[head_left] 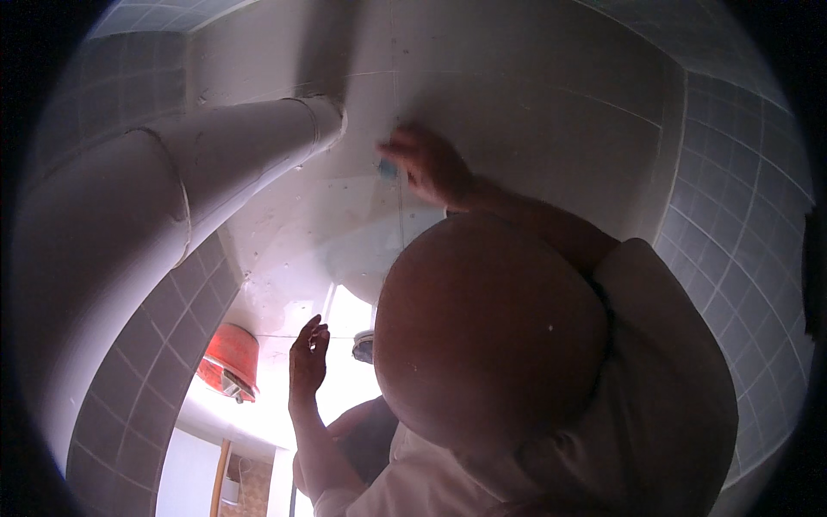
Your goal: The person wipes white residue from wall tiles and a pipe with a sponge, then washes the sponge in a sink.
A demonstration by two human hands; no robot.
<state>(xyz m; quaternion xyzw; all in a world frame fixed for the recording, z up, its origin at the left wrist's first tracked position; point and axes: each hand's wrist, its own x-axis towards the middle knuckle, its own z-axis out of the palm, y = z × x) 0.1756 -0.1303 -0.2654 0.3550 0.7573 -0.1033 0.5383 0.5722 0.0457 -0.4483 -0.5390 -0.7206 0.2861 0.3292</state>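
My right hand [428, 165] reaches across a pale, seamed surface [534, 112], bent at the wrist and slightly blurred. A small light-blue piece [388, 168] shows under its fingers, against the surface; its kind is too unclear to name. Lower down, my left hand [307, 353] is raised with loosely curled fingers, a gap between them and nothing visible in the grasp. Between the two arms, a large rounded, shadowed shape of bare skin [491, 336] and a light shirt [663, 370] hide much of the middle.
A thick white pipe [233, 155] runs along the left to the pale surface. Grey tiled walls [732, 207] stand on both sides. An orange-red bucket [231, 355] with something at its rim sits at lower left, near a bright doorway. A small dark object [363, 347] is nearby.
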